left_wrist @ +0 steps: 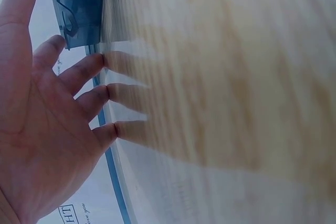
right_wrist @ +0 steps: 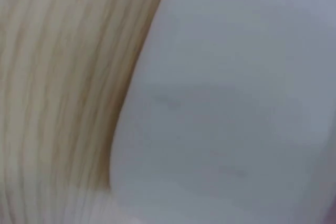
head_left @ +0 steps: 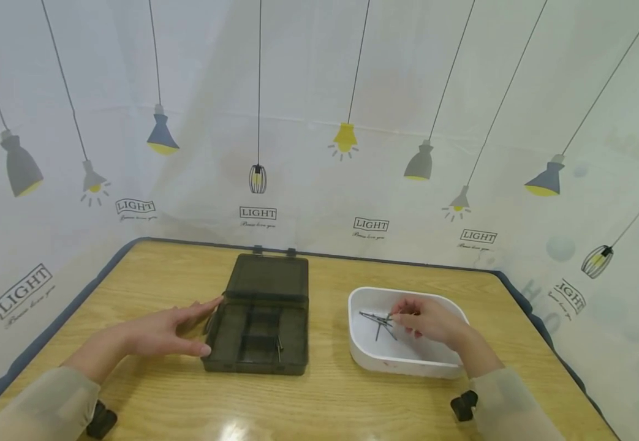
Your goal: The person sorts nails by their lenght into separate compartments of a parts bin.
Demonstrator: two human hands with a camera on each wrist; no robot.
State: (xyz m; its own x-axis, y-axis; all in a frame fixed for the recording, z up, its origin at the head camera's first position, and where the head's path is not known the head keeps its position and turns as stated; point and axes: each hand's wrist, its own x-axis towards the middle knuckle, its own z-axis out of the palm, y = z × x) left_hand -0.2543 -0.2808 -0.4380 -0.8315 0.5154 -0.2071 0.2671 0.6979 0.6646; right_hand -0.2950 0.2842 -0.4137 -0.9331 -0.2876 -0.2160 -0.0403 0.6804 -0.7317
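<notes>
A dark see-through plastic case [head_left: 258,337] lies with its lid [head_left: 268,275] folded back, dividers inside. A thin metal nail [head_left: 279,348] with a brassy end sits in its right part. My left hand [head_left: 165,331] spreads straight fingers along the case's left side, thumb near its front left corner; the left wrist view shows fingertips resting on the table. Inside a white tray [head_left: 373,353], several thin dark nails [head_left: 378,327] lie crossed. My right hand [head_left: 429,318] curls over them, thumb and forefinger pinching at the end of a nail; fingertips are small and partly hidden.
The wooden table [head_left: 327,407] carries both containers, case left and tray right. A pale cloth wall [head_left: 308,73] with printed lamps stands around its back and sides. The right wrist view shows mostly the tray's outer wall [right_wrist: 220,103].
</notes>
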